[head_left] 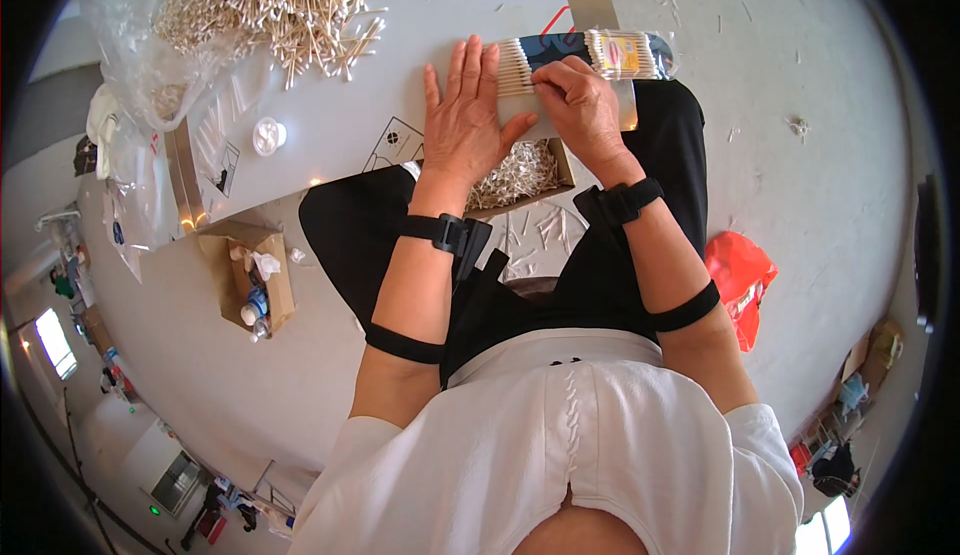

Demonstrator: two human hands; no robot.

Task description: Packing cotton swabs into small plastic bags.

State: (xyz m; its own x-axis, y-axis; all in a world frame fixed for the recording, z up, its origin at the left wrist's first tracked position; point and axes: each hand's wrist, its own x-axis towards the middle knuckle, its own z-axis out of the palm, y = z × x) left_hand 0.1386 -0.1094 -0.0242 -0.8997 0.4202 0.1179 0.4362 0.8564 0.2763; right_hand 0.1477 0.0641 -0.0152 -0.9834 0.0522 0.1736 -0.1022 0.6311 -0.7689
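Note:
My left hand [463, 125] lies flat on the grey tabletop [350, 105], fingers stretched out, its index finger alongside a neat row of cotton swabs [514, 68]. My right hand [582, 113] is closed, thumb and fingertips pinched together at the right end of that row; what they pinch, if anything, is hidden. Behind my right fingers a dark strip [552, 47] runs along the table. To the right lies a clear packet of cotton swabs [605, 53] with a yellow and red label, reaching past the table's edge above my right knee.
A large heap of loose swabs [290, 5] covers the far left, beside a crumpled clear bag [140, 65] and a small white tub [268, 136]. Below the table's near edge sits a box of swabs [515, 177]. A cardboard box [275, 300] and red bag [738, 285] are on the floor.

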